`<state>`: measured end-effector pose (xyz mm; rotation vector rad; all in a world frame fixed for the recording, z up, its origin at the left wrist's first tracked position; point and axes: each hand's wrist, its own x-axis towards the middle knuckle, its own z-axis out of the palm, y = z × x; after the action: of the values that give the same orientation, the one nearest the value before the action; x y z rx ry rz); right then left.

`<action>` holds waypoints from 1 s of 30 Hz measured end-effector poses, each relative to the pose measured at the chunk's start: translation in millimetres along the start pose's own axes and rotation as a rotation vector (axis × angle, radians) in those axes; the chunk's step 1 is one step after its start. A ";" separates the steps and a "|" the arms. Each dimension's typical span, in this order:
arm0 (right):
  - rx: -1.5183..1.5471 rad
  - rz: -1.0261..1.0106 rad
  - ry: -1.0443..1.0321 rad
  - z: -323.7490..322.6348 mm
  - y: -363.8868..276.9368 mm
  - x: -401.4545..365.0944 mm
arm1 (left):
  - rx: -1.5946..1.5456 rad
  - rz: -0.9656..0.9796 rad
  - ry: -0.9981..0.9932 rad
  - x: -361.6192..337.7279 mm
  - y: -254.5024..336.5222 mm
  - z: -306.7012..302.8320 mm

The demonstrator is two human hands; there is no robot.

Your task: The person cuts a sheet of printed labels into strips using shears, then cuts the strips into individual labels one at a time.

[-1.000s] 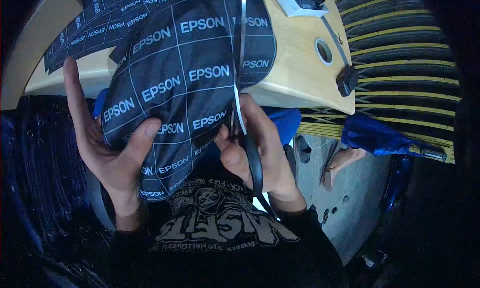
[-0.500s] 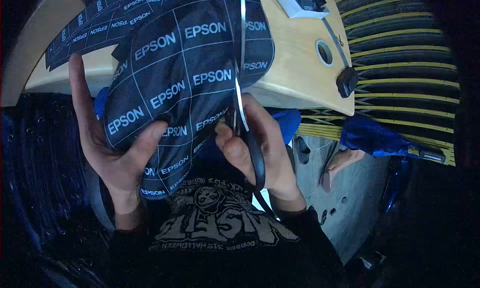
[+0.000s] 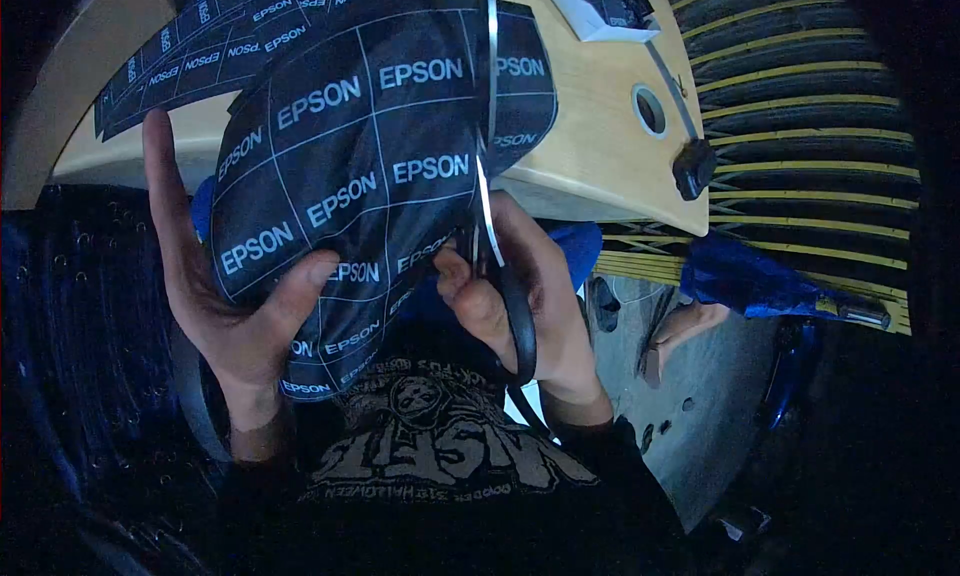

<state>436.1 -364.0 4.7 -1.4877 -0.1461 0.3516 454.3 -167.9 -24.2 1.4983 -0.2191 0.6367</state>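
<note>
A black sheet [image 3: 345, 141] printed with white "EPSON" labels and grid lines is held up over my lap, slightly curled. My left hand [image 3: 235, 306] grips its lower left part, thumb on the front, index finger stretched upward, the other fingers hidden behind. My right hand [image 3: 520, 306] is closed around the black handles of a pair of scissors [image 3: 491, 211]. Their long silver blades point away from me, across the right part of the sheet. How far the sheet is cut along the blades is not clear.
Beyond the sheet stands a light wooden table [image 3: 610, 166] with more EPSON-printed sheets [image 3: 200, 66], a white box [image 3: 610, 21], a round hole and a dark lump [image 3: 693, 168] at its edge. A yellow-slatted rack [image 3: 800, 126] is at right, a bare foot [image 3: 690, 331] below.
The upper part of the sheet and the scissors have shifted slightly right and toward me. Both hands keep their hold.
</note>
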 end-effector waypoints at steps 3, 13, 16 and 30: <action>-0.001 -0.051 -0.002 -0.7 3.1 0.4 | -0.070 -0.075 -0.023 -1.2 2.9 0.8; -0.029 -0.011 0.041 2.4 -1.0 1.4 | -0.009 -0.013 -0.045 -1.7 -4.2 -5.4; -0.025 0.006 0.020 0.4 -3.9 -0.4 | -0.049 -0.061 -0.023 -2.0 2.0 -2.5; 0.002 0.031 0.055 2.0 -9.0 -0.3 | -0.131 -0.112 -0.042 -0.8 2.3 1.7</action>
<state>436.4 -362.5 13.8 -1.4971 -0.0793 0.3354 452.9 -169.8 -22.5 1.3884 -0.2041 0.4922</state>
